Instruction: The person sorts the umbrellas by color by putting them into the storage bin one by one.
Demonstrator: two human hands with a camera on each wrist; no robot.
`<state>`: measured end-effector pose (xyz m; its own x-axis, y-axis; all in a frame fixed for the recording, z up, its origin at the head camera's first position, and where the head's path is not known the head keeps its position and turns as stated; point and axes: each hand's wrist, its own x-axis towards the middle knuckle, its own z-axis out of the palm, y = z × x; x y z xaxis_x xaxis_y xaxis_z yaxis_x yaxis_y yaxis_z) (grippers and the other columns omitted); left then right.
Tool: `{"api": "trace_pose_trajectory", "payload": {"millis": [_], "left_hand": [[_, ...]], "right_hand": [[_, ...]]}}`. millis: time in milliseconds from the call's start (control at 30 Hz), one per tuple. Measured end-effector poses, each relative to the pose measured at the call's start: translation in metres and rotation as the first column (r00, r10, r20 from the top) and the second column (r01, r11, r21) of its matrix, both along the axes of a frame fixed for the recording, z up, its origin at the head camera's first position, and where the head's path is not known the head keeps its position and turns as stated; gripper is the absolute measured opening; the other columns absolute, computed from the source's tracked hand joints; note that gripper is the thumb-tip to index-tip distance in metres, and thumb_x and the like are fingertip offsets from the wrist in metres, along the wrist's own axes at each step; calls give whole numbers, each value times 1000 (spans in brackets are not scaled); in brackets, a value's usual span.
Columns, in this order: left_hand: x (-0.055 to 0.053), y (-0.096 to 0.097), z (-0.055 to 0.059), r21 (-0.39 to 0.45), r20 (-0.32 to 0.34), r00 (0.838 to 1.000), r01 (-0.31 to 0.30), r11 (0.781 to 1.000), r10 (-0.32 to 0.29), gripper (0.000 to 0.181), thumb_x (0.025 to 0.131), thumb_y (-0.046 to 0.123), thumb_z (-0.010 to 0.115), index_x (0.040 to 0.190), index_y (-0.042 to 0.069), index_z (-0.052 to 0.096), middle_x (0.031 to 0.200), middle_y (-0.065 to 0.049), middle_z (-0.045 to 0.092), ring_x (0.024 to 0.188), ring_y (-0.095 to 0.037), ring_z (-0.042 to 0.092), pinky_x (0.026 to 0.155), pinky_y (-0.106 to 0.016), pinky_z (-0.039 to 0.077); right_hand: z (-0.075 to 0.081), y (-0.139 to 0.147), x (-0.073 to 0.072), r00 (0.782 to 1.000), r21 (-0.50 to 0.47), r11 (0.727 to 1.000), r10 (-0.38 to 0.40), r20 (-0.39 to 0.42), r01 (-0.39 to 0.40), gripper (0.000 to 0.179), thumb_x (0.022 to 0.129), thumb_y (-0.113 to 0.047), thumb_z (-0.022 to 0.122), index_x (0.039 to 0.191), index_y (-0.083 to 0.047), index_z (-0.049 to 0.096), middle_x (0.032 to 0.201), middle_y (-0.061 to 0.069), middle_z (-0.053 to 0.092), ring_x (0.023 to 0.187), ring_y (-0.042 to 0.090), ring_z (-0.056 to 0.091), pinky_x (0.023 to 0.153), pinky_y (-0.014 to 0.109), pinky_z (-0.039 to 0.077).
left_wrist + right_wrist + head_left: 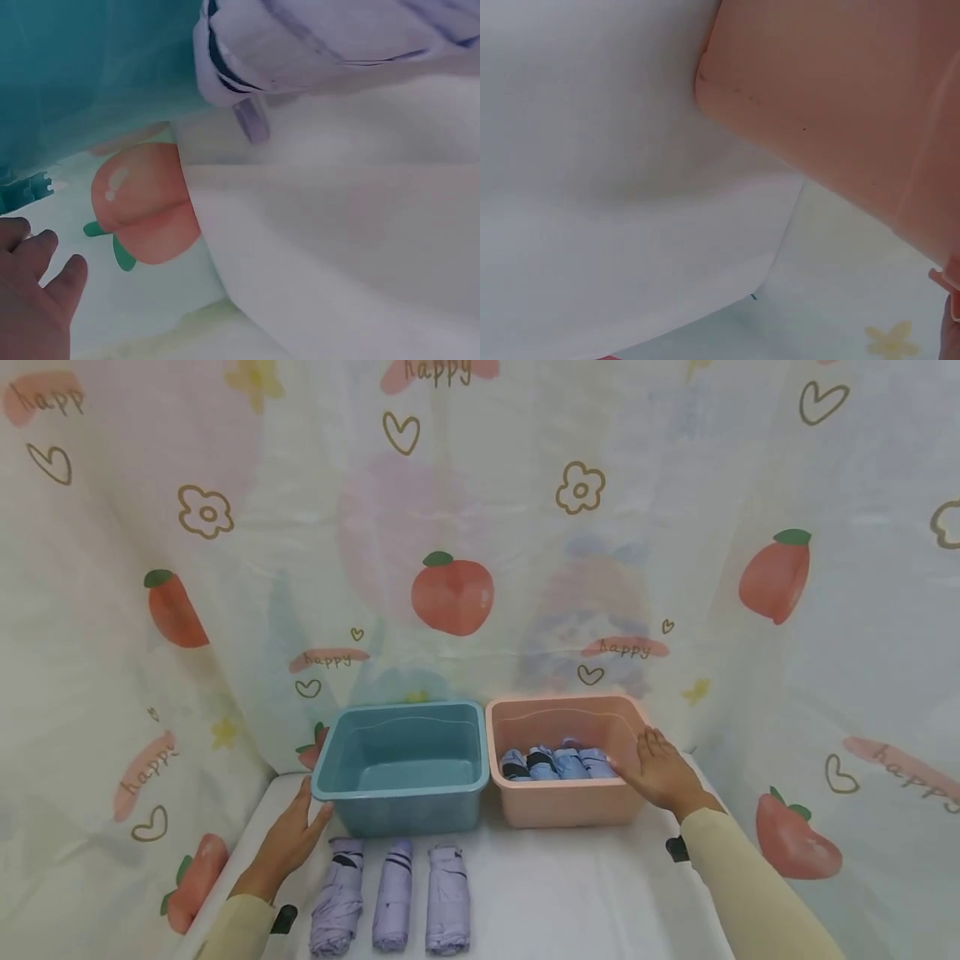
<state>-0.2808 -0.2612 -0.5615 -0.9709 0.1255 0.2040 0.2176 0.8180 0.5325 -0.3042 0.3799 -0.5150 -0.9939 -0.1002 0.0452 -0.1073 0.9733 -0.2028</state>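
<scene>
In the head view my left hand [288, 835] is at the left side of a teal plastic basin [408, 814], fingertips right by its front corner. The left wrist view shows that hand's fingers [66, 285] spread, with nothing between them. My right hand [663, 768] lies along the right rim of a pink plastic basin [573, 806], fingers stretched out and thumb toward the inside. Several rolled blue-purple bundles [568, 764] with dark bands lie in the pink basin. In front of the teal one lie three lavender rolls, left [337, 897], middle [392, 897] and right [448, 902], resembling folded umbrellas.
Both basins stand side by side at the back of a white-covered table [570, 893]. A patterned curtain [457, 485] with peaches and hearts hangs close behind and along both sides.
</scene>
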Motion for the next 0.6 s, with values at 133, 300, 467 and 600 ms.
{"api": "trace_pose_trajectory", "payload": {"millis": [133, 300, 467, 600], "left_hand": [[-7, 0, 0, 17, 32, 999, 25, 1000, -25, 84, 102, 50, 40, 154, -1, -3, 157, -27, 12, 140, -48, 20, 107, -63, 21], [-6, 2, -4, 66, 67, 998, 11, 998, -15, 84, 103, 48, 38, 153, -4, -6, 157, -29, 6, 141, -48, 14, 109, -62, 16], [16, 7, -21, 58, 120, 993, -26, 998, 19, 79, 104, 46, 37, 152, -8, 5, 155, -31, 13, 140, -49, 17, 109, -62, 17], [38, 10, -40, 0, 158, 987, -33, 999, 32, 70, 103, 44, 43, 149, -8, 28, 150, -30, 31, 135, -49, 29, 106, -62, 25]], "right_hand": [[-2, 1, 1, 1000, 5, 1000, 3, -4, -3, 108, 93, -72, 30, 146, 19, 11, 154, 36, 4, 142, 49, 2, 113, 58, 5], [-2, 3, 1, 1000, 22, 1000, -1, 0, 1, 109, 92, -74, 28, 146, 18, 11, 155, 35, 3, 142, 49, 1, 113, 57, 4], [-2, 1, 1, 1000, 27, 1000, -9, 15, 9, 109, 92, -75, 28, 146, 18, 10, 155, 35, 3, 142, 49, 1, 113, 56, 4], [-1, 1, 0, 1000, 30, 999, -16, 17, 16, 110, 91, -75, 27, 147, 18, 10, 155, 35, 3, 142, 49, 1, 113, 56, 4]]}}
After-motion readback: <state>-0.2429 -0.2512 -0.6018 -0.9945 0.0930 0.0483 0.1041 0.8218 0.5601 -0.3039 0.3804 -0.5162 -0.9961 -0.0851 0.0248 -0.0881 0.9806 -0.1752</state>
